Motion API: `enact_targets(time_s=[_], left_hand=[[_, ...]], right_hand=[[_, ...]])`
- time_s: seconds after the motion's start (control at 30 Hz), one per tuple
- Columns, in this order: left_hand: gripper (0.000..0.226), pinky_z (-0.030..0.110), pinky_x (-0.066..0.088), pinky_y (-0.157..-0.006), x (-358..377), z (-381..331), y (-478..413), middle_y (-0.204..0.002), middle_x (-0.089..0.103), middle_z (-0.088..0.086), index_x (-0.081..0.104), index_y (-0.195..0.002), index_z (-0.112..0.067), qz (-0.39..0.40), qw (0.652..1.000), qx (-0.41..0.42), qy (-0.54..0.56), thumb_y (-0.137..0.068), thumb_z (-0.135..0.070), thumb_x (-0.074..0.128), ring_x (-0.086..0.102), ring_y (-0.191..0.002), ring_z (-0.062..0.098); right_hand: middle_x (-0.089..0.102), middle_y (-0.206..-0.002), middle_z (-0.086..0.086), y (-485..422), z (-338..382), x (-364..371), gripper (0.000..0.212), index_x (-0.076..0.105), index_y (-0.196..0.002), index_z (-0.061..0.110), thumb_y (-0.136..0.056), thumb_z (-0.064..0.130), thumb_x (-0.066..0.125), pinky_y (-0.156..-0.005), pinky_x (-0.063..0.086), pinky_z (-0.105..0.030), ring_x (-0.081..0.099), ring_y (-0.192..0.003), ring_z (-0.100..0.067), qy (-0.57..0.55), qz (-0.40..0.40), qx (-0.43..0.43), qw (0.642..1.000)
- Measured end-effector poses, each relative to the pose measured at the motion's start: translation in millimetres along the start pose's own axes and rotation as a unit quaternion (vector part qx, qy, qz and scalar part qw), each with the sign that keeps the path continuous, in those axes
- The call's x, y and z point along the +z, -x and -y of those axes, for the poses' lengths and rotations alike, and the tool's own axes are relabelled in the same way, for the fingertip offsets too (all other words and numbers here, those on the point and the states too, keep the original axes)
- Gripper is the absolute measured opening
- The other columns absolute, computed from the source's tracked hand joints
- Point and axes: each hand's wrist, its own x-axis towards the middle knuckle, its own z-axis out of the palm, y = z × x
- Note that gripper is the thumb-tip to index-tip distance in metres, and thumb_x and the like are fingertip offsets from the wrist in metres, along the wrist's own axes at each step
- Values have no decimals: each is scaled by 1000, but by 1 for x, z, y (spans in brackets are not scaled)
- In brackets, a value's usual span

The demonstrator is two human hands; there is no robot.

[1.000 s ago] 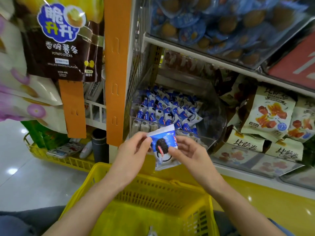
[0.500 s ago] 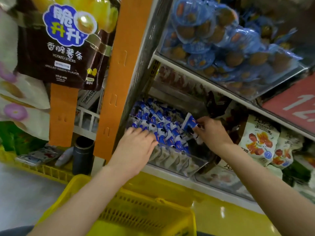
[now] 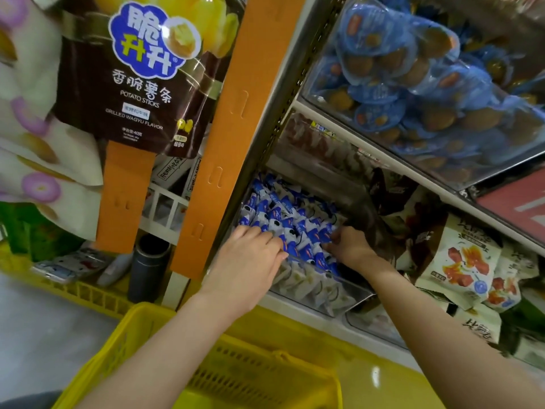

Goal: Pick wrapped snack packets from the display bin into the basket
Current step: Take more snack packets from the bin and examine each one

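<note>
The yellow basket [image 3: 141, 329] sits low at the left. Above it, the left hand [image 3: 250, 255] rests on the blue-and-white snack packets [image 3: 283, 214] at the front of the clear display bin [image 3: 339, 293], its fingers [image 3: 267, 242] straight and gripping nothing. Further right, the right hand [image 3: 351, 249] digs into the same pile with its fingers curled under; whether they hold a packet cannot be told. This looks like the picking step. Next, the hands need to close on packets and carry them down to the basket.

Two bare hands: left hand [image 3: 247, 255], right hand [image 3: 351, 246]. Under the fingers, dozens of blue-and-white wrapped snack packets [image 3: 283, 214], too many to count, in one clear plastic display bin [image 3: 339, 293]. Two yellow slatted plastic baskets: one below the fingers [image 3: 141, 329], one well to their left [image 3: 85, 293].
</note>
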Motion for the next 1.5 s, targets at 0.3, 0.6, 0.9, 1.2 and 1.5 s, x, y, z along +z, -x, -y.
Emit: enact_targets(time_s=[0.3, 0.6, 0.9, 1.2, 1.5], left_hand=[[38, 29, 33, -100, -8, 13, 2, -112, 62, -5, 56, -115, -21, -22, 999, 27, -18, -100, -34, 24, 54, -105, 12], [3, 27, 52, -72, -11, 19, 1, -75, 69, -3, 70, -82, -16, -79, 993, 80, -37, -79, -18, 71, 64, -70, 14], [2, 28, 50, -71, -12, 16, 0, -75, 68, -1, 69, -83, -14, -61, 995, 75, -30, -81, -15, 68, 62, -70, 16], [30, 27, 29, -99, -15, 12, 6, -112, 60, -2, 57, -115, -18, -21, 999, 48, -4, -100, -27, 31, 50, -106, 16], [23, 22, 38, -87, -26, -11, 33, -106, 52, -10, 55, -113, -21, -64, 981, -40, 177, -98, -23, 37, 46, -100, 5]], right_hand=[[57, -105, -2, -2, 10, -1, 25, 52, -117, 16, -97, 28, 44, -67, 43, -26, 55, -81, -12, 6, -47, -129, 990], [66, -102, -12, -50, 94, 26, 28, 64, -105, 4, -95, 27, 50, -71, 38, -23, 55, -82, -14, -115, -30, -257, 959], [67, -103, -13, -76, 111, 31, 28, 67, -101, 8, -88, 31, 62, -73, 44, -27, 61, -95, -23, -76, -22, -186, 979], [67, -95, -16, -35, 91, -7, 23, 67, -94, 5, -92, 23, 53, -69, 45, -25, 61, -84, -24, -235, -150, -186, 942], [69, -86, 2, 62, 37, -3, 19, 66, -104, 13, -89, 23, 59, -62, 52, -18, 63, -75, -8, -467, -36, -128, 874]])
